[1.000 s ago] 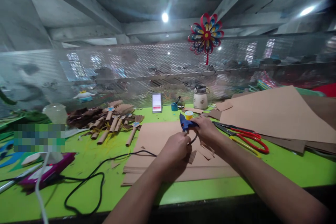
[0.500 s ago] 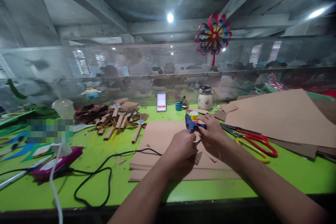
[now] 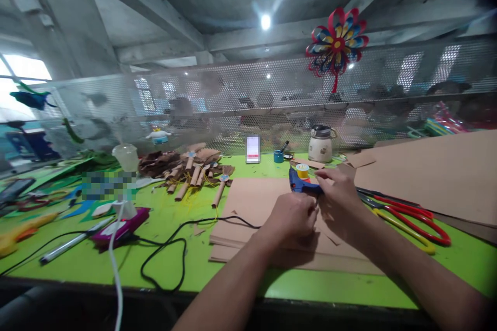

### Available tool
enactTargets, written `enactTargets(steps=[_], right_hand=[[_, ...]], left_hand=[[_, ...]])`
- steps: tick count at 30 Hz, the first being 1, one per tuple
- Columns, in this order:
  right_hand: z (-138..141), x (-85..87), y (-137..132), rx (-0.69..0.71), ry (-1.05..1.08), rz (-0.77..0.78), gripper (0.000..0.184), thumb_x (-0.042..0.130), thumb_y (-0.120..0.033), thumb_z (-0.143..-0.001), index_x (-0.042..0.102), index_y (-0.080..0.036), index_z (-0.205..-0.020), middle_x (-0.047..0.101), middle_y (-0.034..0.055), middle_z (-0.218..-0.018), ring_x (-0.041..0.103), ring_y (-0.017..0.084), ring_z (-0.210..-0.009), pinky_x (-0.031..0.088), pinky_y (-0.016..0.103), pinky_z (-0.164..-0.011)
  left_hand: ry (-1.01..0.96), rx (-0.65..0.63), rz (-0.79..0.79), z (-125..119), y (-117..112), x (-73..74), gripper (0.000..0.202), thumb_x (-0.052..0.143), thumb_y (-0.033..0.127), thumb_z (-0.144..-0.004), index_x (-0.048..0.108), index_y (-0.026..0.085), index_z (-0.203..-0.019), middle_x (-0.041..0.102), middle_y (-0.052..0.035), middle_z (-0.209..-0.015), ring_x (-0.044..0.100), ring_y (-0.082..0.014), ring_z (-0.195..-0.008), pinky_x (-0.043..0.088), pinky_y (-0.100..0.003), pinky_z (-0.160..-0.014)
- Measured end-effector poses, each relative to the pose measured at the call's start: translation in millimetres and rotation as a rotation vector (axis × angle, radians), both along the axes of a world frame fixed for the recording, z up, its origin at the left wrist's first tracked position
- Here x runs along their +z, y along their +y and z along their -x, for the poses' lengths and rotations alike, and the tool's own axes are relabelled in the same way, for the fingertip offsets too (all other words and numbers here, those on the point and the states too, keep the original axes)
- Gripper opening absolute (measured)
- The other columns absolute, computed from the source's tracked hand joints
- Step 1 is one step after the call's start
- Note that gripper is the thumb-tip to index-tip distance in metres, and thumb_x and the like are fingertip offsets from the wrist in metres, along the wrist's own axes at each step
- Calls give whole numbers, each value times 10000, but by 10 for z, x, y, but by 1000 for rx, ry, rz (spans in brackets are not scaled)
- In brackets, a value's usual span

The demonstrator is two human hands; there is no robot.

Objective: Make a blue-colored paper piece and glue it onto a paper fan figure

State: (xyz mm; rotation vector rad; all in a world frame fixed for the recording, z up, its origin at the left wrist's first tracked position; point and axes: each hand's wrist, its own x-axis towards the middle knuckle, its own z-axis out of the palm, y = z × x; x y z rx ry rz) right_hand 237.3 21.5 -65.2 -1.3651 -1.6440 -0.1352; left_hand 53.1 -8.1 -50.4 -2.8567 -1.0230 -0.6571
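Observation:
My left hand [image 3: 290, 216] is closed in a fist-like pinch low over the brown paper sheets [image 3: 248, 196]. Its fingertips face away from me, so what they hold is hidden. Close beside it my right hand [image 3: 338, 191] has its fingers bent toward the left hand. Its upper fingers stretch past the handle end of a blue glue gun [image 3: 303, 184], while its lower fingertips are hidden near the left hand. The glue gun lies just beyond both hands, in front of a yellow spool [image 3: 302, 169].
Red-handled scissors [image 3: 419, 217] and yellow-handled scissors [image 3: 407, 232] lie at the right, by large brown sheets [image 3: 438, 170]. Rolled paper tubes [image 3: 194, 176] are piled left. A black cord [image 3: 184, 248] loops to a purple power strip [image 3: 120, 230]. A flask [image 3: 320, 145] stands behind.
The view has turned left, so everything appears farther right. Both hands stay close together by the glue gun, which keeps its place beside the spool.

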Motion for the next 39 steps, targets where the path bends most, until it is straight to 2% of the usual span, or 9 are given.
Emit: enactTargets(steps=[3,6,10,12,15,21,27,32,39], right_hand=[[235,286,12,170,-19,142,266,503,-237,-806,717,-135,-926,734,74,-762,640,189,-651,511,311,-624],[559,695,91,398,-96,262,352,614,-189,-745,697,-159,-1085,727,-6,-669,629,136,-595,488,225,-589],[709,980,108,459,-82,277,395,576,-152,-764,673,-128,-1147,705,6,-621,630,146,-592,458,219,-550],[600,873,2,424,-40,241,333,554,-195,-789,696,-137,-1084,691,10,-618,628,152,-591,459,228,-553],[296,519,-196,313,25,172,237,557,-323,-805,725,-163,-760,678,24,-621,599,159,-570,447,245,-533],[-135,7,-345,34,197,27,296,547,-426,-804,693,-173,-758,686,32,-628,621,189,-585,475,270,-548],[-163,-82,-327,-2,249,22,314,549,-451,-815,716,-186,-797,725,24,-713,658,195,-661,502,256,-616],[-87,-34,-400,8,230,15,374,530,-485,-835,706,-190,-686,686,22,-584,624,183,-560,485,244,-531],[-23,-70,-407,32,284,38,254,612,-435,-784,704,-212,-704,674,9,-597,630,187,-571,486,251,-536]], left_hand=[[13,-8,24,9,11,-9,191,507,287,-827,641,192,-730,675,-42,-718,591,-170,-655,392,-260,-595],[35,-20,44,10,29,-6,194,518,291,-816,640,184,-710,671,-49,-683,591,-177,-629,390,-265,-579],[58,-40,47,19,30,13,262,487,338,-853,643,178,-715,686,-60,-710,602,-186,-641,395,-272,-575],[57,-50,44,26,23,8,278,479,342,-860,647,180,-711,691,-58,-712,608,-186,-644,393,-270,-571],[23,-64,32,22,1,-10,297,481,352,-865,642,178,-686,692,-54,-710,615,-184,-662,392,-269,-584],[-23,-92,12,0,-60,-25,266,522,350,-851,643,184,-682,687,-43,-705,622,-168,-682,390,-257,-596],[-12,-61,1,4,-32,-33,292,505,367,-868,631,180,-683,689,-49,-723,619,-169,-685,380,-259,-588],[-3,-49,16,-14,-36,-40,309,496,372,-872,636,184,-671,682,-47,-685,600,-155,-636,346,-254,-548],[-37,-36,24,-19,-40,-51,430,433,445,-907,634,195,-621,655,-27,-598,551,-138,-561,272,-271,-506]])
